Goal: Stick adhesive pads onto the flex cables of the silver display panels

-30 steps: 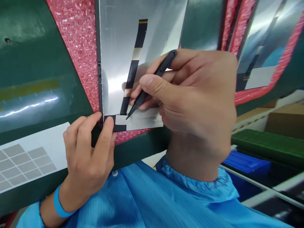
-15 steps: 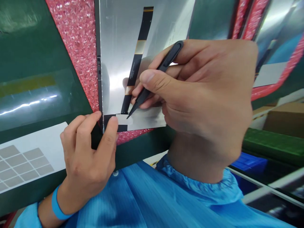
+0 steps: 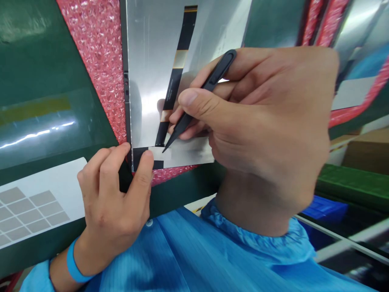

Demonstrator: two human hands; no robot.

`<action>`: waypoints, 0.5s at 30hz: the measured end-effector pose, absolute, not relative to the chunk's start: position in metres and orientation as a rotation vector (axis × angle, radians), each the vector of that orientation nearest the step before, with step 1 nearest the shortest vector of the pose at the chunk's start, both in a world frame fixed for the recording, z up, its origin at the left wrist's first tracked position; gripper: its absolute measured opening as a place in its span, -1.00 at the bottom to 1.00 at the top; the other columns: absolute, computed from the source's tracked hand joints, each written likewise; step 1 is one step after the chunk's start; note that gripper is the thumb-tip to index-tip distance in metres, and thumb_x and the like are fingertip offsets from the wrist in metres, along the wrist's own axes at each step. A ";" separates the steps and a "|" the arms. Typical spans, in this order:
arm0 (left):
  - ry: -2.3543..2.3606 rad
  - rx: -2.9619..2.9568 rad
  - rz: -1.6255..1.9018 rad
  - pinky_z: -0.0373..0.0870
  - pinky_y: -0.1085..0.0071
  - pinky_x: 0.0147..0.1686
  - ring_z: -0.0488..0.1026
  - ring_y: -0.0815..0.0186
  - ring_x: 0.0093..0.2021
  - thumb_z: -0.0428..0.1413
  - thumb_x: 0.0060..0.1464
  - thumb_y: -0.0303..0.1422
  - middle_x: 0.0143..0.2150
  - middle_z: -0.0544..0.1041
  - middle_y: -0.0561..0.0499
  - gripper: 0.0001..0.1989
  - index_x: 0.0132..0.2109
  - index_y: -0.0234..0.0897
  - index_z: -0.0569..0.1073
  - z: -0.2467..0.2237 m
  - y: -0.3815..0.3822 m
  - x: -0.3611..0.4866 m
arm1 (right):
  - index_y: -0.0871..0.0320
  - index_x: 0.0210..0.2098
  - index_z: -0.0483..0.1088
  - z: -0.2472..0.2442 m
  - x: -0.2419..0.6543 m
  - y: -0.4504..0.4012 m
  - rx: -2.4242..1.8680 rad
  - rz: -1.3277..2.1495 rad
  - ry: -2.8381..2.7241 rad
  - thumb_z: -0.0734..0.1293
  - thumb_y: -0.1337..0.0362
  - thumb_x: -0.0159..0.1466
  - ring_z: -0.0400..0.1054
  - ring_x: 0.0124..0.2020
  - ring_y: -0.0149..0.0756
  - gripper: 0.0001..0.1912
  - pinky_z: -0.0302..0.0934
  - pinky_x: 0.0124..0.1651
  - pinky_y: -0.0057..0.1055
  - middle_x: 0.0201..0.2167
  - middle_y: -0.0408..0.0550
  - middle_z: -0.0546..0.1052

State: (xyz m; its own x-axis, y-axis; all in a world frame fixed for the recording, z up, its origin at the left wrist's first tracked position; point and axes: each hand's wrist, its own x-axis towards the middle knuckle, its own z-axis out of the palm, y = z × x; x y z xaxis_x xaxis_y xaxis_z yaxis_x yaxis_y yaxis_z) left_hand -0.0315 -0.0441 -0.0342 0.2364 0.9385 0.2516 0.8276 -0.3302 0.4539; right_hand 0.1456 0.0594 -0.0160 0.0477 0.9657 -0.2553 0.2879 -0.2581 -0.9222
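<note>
A silver-backed flat panel [image 3: 146,61] lies before me with a black ribbon cable [image 3: 174,83] running up its back. My right hand [image 3: 258,121] pinches slim black tweezers [image 3: 206,87], their point down on a pale strip [image 3: 182,157] along the panel's lower edge, just below the cable's end. Whether the tips grip anything is too small to tell. At the panel's lower left corner is my left hand [image 3: 114,198], fingers apart. Its thumb rests by a black patch [image 3: 140,156] on the strip, and a fingertip touches the panel's left edge.
Pink bubble wrap [image 3: 94,52] lies under the panel on the green work surface [image 3: 30,52]. A white sheet of grey stickers [image 3: 73,178] is at the left. To the right are another panel [image 3: 355,61] on pink wrap, a blue bin [image 3: 326,209] and a cardboard box [image 3: 367,150].
Both hands keep nearly the same pose, with the tweezers' point at the same spot. The back of my right hand has shifted slightly right; my left thumb has moved a touch right.
</note>
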 end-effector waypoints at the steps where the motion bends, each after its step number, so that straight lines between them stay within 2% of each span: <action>1: 1.668 2.284 0.721 0.51 -0.09 0.06 0.53 -0.22 0.16 0.35 0.16 -0.57 0.16 0.55 -0.38 -0.56 0.18 -0.34 0.58 -0.034 -0.044 -0.031 | -0.14 -0.44 0.53 -0.016 0.146 0.059 -1.635 1.239 -1.288 0.64 -0.10 0.17 0.48 -0.50 -0.04 -0.69 0.40 -0.51 -0.04 -0.45 -0.03 0.63; 5: 1.677 2.291 0.713 0.52 -0.09 0.06 0.54 -0.20 0.16 0.34 0.17 -0.56 0.16 0.55 -0.37 -0.56 0.18 -0.32 0.57 -0.035 -0.044 -0.031 | -0.16 -0.41 0.53 -0.016 0.146 0.058 -1.629 1.252 -1.290 0.63 -0.09 0.17 0.51 -0.45 0.02 -0.71 0.41 -0.47 0.02 -0.42 -0.03 0.63; 15: 1.671 2.297 0.735 0.50 -0.11 0.07 0.54 -0.24 0.15 0.36 0.13 -0.59 0.16 0.54 -0.40 -0.54 0.18 -0.35 0.58 -0.036 -0.045 -0.030 | -0.15 -0.50 0.52 -0.014 0.144 0.060 -1.642 1.246 -1.214 0.67 -0.10 0.11 0.47 -0.54 -0.05 -0.66 0.44 -0.54 -0.02 -0.45 -0.05 0.65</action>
